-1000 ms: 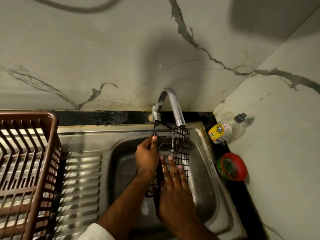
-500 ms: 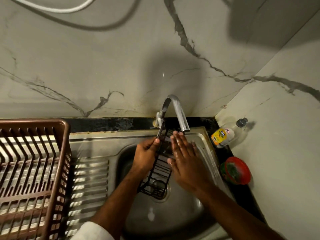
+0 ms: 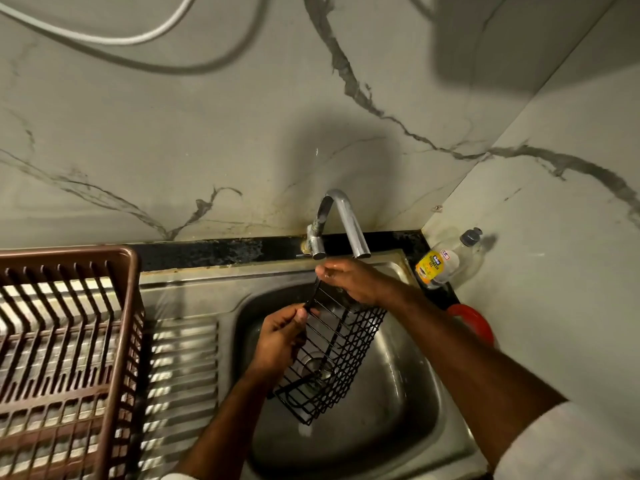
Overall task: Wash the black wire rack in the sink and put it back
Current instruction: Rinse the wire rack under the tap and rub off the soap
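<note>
A person's left hand [image 3: 280, 336] grips the left edge of a black wire rack [image 3: 332, 351], fingers curled around its thin frame. The right hand [image 3: 349, 280] holds the rack's upper end, fingers curled over the top wires, directly below the faucet [image 3: 341, 225] spout. The rack is long, narrow and basket-shaped. It hangs tilted above the sink [image 3: 398, 393] basin, its upper end up near the faucet and its lower end over the drain, which shows through the mesh. Both forearms reach in from the near side of the sink; a white sleeve [image 3: 568, 441] covers the right arm.

The sink is stainless steel, with a ribbed draining board on its left. A brown plastic dish basket [image 3: 69, 341] sits on that board, left of the sink. At the sink's far right corner a clear bottle [image 3: 446, 261] with a yellow label leans against the marble wall. Just nearer than the bottle, a red round container [image 3: 474, 322] sits on the black counter, partly hidden behind the right forearm.
</note>
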`<state>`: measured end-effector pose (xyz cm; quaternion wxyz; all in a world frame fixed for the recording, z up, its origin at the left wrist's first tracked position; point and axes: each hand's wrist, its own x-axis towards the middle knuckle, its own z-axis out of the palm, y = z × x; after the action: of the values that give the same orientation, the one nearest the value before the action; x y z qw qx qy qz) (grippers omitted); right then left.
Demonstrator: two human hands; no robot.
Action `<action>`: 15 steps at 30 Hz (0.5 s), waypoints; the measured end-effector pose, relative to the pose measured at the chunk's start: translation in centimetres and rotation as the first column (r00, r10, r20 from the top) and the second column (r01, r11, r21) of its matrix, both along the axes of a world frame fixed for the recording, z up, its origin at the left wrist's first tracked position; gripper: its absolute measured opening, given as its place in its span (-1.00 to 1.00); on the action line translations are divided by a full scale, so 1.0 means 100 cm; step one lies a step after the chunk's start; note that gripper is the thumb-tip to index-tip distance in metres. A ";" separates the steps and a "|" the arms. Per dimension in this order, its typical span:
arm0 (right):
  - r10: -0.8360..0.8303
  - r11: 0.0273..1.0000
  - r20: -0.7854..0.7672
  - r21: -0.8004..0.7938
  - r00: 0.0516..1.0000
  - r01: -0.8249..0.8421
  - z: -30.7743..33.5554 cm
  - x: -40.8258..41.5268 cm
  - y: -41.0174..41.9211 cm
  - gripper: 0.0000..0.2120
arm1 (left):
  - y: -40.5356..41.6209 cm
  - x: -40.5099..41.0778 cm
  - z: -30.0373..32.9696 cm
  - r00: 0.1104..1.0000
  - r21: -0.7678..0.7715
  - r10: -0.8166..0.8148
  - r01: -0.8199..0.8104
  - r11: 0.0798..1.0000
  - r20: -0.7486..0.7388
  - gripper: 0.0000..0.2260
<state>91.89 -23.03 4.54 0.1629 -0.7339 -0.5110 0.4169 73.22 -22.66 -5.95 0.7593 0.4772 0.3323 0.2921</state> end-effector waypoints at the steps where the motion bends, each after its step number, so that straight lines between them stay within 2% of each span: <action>1: 0.014 1.000 0.047 0.020 0.999 -0.015 0.001 -0.004 0.001 -0.60 | 0.003 0.000 0.000 1.000 0.039 -0.002 0.003 0.999 -0.013 -0.76; 4: 0.108 0.986 0.258 0.095 0.960 -0.137 0.003 -0.016 -0.001 -0.63 | 0.018 0.000 -0.003 0.993 0.163 -0.034 0.051 0.985 -0.109 -0.72; 5: 0.148 0.977 0.341 0.094 0.928 -0.191 0.004 -0.021 -0.002 -0.62 | 0.021 0.003 0.000 0.995 0.165 -0.020 0.036 0.986 -0.099 -0.74; 8: 0.156 0.955 0.527 0.135 0.835 -0.264 -0.001 -0.033 0.001 -0.61 | 0.018 0.018 0.028 0.990 0.087 0.136 -0.134 0.987 -0.021 -0.65; 10: 0.076 0.947 0.531 0.226 0.844 -0.227 -0.003 -0.036 0.003 -0.58 | 0.012 0.033 0.043 0.945 -0.034 0.320 -0.323 0.946 -0.066 -0.62; 12: 0.049 0.954 0.548 0.221 0.835 -0.201 -0.006 -0.032 0.002 -0.52 | 0.011 0.042 0.047 0.870 -0.170 0.474 -0.491 0.854 -0.133 -0.45; 13: 0.030 0.966 0.548 0.199 0.836 -0.165 -0.009 -0.025 0.001 -0.47 | 0.015 0.044 0.045 0.845 -0.187 0.513 -0.534 0.825 -0.149 -0.38; 15: -0.142 0.976 0.450 0.211 0.882 0.050 -0.013 -0.008 -0.001 -0.34 | 0.019 0.046 0.047 0.804 -0.182 0.571 -0.594 0.784 -0.165 -0.46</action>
<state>91.13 -23.10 3.26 0.1274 -0.8171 -0.5360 0.1700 77.80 -20.72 -1.24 0.6631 0.2763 0.5319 0.4484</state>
